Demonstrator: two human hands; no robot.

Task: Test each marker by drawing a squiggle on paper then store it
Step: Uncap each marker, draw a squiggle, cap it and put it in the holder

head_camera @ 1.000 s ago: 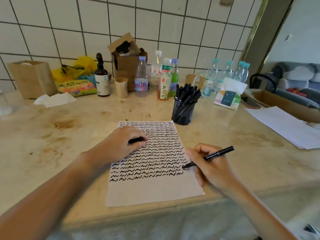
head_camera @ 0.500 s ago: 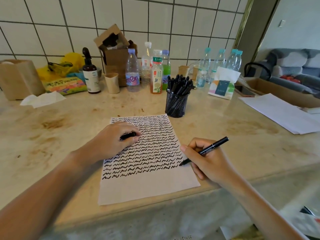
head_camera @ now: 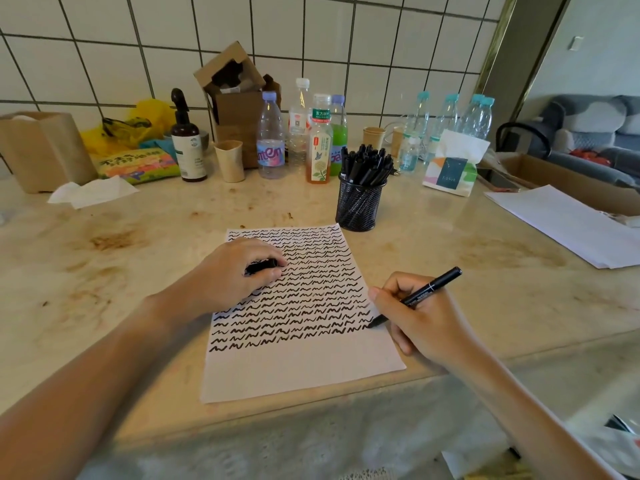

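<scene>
A white sheet of paper (head_camera: 304,372) lies on the counter, its upper two thirds filled with rows of black squiggles. My right hand (head_camera: 420,318) grips a black marker (head_camera: 431,289) with the tip touching the paper's right edge at the end of a squiggle row. My left hand (head_camera: 230,275) rests on the paper's upper left and is closed around a black marker cap (head_camera: 261,265). Behind the paper stands a black mesh cup (head_camera: 360,206) packed with several black markers (head_camera: 367,164).
Bottles (head_camera: 318,140), paper cups (head_camera: 229,160), a cardboard box (head_camera: 239,98), a brown spray bottle (head_camera: 187,140) and a tissue pack (head_camera: 452,166) line the tiled back wall. A stack of white sheets (head_camera: 568,223) lies at the right. The counter's front edge (head_camera: 311,407) runs just below the paper.
The marker tip has moved slightly along the paper's right edge. My left hand stays on the paper with the cap. The camera view has shifted a little.
</scene>
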